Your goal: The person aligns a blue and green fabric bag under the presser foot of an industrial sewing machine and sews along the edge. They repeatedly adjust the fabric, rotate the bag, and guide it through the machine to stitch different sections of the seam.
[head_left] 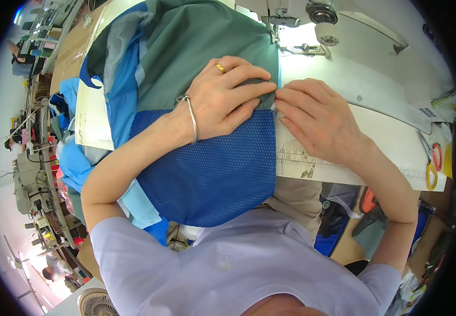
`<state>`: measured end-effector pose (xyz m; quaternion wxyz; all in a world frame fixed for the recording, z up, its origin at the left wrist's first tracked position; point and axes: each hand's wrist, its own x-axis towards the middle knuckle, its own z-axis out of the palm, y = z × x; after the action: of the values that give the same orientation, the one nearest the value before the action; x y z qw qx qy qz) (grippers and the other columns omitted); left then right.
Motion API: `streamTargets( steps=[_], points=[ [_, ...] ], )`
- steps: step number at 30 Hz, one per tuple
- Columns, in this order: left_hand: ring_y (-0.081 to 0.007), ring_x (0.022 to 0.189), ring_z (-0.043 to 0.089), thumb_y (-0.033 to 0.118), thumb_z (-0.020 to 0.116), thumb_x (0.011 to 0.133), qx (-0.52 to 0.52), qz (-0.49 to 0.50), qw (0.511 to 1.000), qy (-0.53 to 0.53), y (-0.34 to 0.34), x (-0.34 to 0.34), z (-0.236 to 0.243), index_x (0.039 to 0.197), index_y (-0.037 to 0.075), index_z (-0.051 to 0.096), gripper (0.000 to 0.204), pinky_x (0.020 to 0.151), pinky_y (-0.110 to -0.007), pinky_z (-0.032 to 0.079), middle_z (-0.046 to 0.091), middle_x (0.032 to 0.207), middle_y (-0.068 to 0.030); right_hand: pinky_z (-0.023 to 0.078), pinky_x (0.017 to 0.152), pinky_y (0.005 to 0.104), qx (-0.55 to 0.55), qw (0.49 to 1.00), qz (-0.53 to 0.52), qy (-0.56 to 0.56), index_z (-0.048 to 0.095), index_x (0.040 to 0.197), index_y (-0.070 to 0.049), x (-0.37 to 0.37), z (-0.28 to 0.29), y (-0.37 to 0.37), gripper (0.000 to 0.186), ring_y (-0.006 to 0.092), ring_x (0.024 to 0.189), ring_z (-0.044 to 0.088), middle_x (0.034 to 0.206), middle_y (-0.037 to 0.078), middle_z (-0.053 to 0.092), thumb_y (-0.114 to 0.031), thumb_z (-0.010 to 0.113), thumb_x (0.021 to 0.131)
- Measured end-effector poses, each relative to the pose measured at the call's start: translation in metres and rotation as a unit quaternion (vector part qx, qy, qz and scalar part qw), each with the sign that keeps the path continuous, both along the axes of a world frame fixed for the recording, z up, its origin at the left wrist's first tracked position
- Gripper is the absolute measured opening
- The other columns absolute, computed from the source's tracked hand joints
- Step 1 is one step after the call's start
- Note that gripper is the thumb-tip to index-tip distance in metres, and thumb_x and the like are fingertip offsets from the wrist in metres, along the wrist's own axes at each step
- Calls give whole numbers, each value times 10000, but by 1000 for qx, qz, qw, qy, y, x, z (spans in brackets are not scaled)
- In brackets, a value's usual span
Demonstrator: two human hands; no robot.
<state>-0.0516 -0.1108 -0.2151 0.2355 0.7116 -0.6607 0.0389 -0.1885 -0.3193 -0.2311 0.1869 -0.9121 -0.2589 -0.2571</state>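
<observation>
A dark green fabric piece [196,42] with a blue mesh panel [207,168] joined along its lower side lies across the sewing table. Its right edge runs up to the presser foot of the sewing machine [275,37]. My left hand [222,97] rests on the green cloth just above the mesh, fingers stretched toward that edge and laid flat. At the same edge, my right hand [315,113] has its fingertips pressed together on the fabric's border. A light blue strip shows along the edge near the needle. What lies under the right fingertips is partly hidden.
Scissors [432,168] with red and yellow handles lie at the table's right end. A printed ruler scale [312,158] runs along the table's front. Blue and light blue fabric [75,158] is heaped at the left. A fan [97,303] stands lower left.
</observation>
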Motion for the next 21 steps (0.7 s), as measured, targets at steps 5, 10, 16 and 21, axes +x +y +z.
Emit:
streamTargets(
  steps=[5,10,16,21],
  points=[
    [-310,1215,577,73,659,810,8,-21,998,-60,0,0,-1,1235,71,687,426,1032,-476,451,632,1334,-72,556,872,374,-2,999,32,-22,708,968,16,2,3,-2,256,256,1018,620,1048,84,659,-85,756,737],
    [-310,1243,567,92,665,776,13,-49,997,-55,0,5,-3,1240,57,677,465,1064,-493,439,623,1357,-70,546,877,369,-18,1000,14,-10,702,944,-23,0,6,0,243,251,1049,606,1063,71,642,-101,769,724],
    [-308,1228,574,100,651,782,4,-68,996,-49,-2,13,-5,1230,57,677,451,1056,-489,447,630,1346,-65,527,887,373,-29,999,-16,23,682,981,-65,0,9,1,272,252,1069,592,1096,62,625,-129,786,738],
    [-311,1184,587,103,632,792,-12,-84,995,-54,-10,31,-8,1235,63,662,446,1022,-474,462,623,1322,-91,522,886,374,-43,998,-45,17,672,1014,-65,6,10,2,301,254,1052,591,1089,60,622,-129,786,743]
  ],
)
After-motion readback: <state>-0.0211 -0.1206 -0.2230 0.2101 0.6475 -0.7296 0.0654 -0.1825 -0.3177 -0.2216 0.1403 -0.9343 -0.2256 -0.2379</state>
